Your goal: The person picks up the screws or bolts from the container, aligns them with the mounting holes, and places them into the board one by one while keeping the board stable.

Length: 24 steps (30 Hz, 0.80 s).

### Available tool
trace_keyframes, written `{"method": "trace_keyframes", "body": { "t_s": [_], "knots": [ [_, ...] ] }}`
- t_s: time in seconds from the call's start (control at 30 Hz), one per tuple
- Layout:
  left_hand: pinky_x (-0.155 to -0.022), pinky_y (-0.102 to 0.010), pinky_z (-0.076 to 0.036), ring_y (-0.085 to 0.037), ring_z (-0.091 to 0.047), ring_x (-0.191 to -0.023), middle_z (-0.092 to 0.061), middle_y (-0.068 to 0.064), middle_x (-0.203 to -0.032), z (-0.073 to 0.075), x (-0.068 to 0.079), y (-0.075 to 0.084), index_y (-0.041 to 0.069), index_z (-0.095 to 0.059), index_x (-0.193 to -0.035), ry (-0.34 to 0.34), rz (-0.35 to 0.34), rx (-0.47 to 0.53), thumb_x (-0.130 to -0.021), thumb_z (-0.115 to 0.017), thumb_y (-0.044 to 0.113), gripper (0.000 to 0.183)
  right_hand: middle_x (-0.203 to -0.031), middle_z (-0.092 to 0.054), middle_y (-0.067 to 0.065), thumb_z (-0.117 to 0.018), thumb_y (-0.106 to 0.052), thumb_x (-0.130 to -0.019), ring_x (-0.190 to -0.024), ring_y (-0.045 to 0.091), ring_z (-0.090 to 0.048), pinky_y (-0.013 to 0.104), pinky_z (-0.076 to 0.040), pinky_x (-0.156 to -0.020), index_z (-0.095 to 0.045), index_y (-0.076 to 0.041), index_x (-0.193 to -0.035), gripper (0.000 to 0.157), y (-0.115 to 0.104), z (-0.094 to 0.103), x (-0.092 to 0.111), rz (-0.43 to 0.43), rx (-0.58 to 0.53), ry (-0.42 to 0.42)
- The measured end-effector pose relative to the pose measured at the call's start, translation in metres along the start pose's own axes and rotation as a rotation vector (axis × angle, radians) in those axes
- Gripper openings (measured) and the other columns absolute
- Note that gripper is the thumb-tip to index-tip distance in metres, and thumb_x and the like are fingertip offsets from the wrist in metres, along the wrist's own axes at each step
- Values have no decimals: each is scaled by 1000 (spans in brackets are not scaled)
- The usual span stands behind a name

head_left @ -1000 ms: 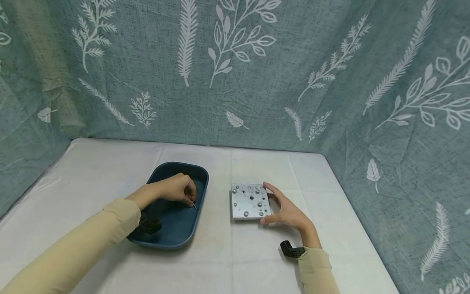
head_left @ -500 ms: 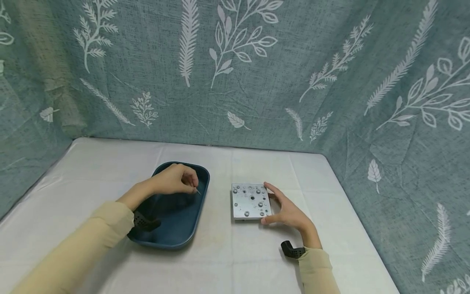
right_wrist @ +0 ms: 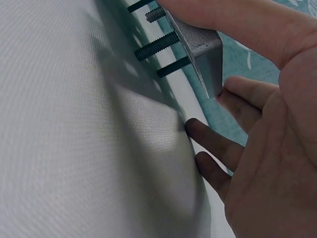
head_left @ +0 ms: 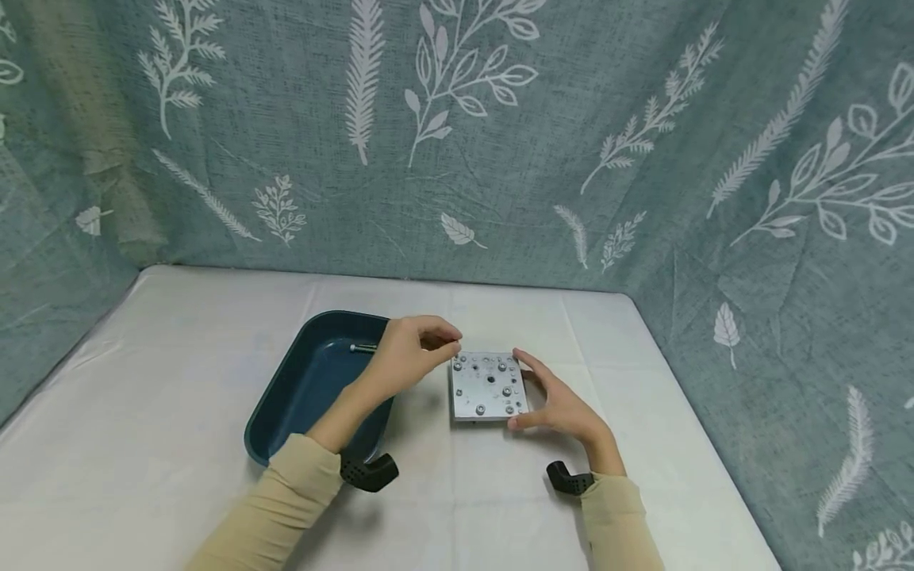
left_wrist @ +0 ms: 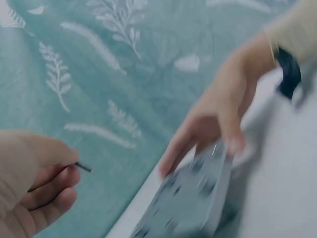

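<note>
My left hand (head_left: 403, 361) is at the far left corner of a square metal plate (head_left: 473, 398), above the table. Its thumb and forefinger pinch a small thin screw (left_wrist: 84, 167), of which only a short dark length sticks out in the left wrist view. With thumb and fingertips on opposite edges, my right hand (head_left: 560, 408) holds the plate at its right side. Several socket-head screws (head_left: 506, 392) and holes of different sizes cover the top. Beneath, threaded shanks (right_wrist: 157, 46) stick out of the underside towards the cloth in the right wrist view.
A dark blue tray (head_left: 314, 396) stands left of the plate, partly behind my left forearm. Inside it, near the back, lies a silver bolt (head_left: 362, 347). White cloth (head_left: 514, 515) covers the table, and a patterned green curtain (head_left: 300, 143) hangs behind.
My left hand has lifted out of the tray with the thin screw and moved right to the plate. That uncovers a bolt in the tray. My right hand keeps its hold.
</note>
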<state>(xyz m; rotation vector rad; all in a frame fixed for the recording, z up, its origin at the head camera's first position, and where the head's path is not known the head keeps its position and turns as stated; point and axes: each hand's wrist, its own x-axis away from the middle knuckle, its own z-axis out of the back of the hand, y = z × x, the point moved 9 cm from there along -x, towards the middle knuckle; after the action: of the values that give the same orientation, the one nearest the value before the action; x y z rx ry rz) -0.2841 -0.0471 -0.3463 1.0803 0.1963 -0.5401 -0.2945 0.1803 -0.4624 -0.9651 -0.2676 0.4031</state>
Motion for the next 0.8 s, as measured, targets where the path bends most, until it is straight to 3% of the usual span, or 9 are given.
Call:
{"method": "trace_keyframes", "body": {
  "t_s": [0.23,0.33,0.63,0.8],
  "knots": [
    [-73,-26,-55,-10,-66,-80,-71,2,-92,-36,-1,-4,9,-75,-102,165,95,84,-91,-71,8,12,-156,-30,-4,-94,-29,-66,-139,24,-33,54,-13,-114,-24,-26,-158,116,0,1,0,-3,3,-5],
    [-73,-26,-55,-11,-66,-81,-71,1,-91,-49,1,-8,8,-74,-101,200,126,75,-91,-70,6,11,-157,-30,-2,-93,-27,-66,-140,24,-33,55,-13,-114,-23,-26,-158,115,0,1,0,-1,-2,-7],
    [-72,-26,-55,-10,-66,-80,-72,-2,-92,-73,0,-32,2,-75,-101,246,183,82,-89,-71,3,12,-158,-27,7,-92,-13,-67,-141,32,-30,57,-10,-114,-22,-23,-158,115,2,2,-1,12,-25,-2],
    [-75,-27,-54,-10,-65,-84,-72,0,-95,-90,-6,-30,3,-75,-104,178,143,120,-91,-71,6,14,-158,-28,4,-92,-17,-68,-140,29,-31,56,-13,-114,-23,-25,-158,114,1,1,-1,13,-22,-11]
  ]
}}
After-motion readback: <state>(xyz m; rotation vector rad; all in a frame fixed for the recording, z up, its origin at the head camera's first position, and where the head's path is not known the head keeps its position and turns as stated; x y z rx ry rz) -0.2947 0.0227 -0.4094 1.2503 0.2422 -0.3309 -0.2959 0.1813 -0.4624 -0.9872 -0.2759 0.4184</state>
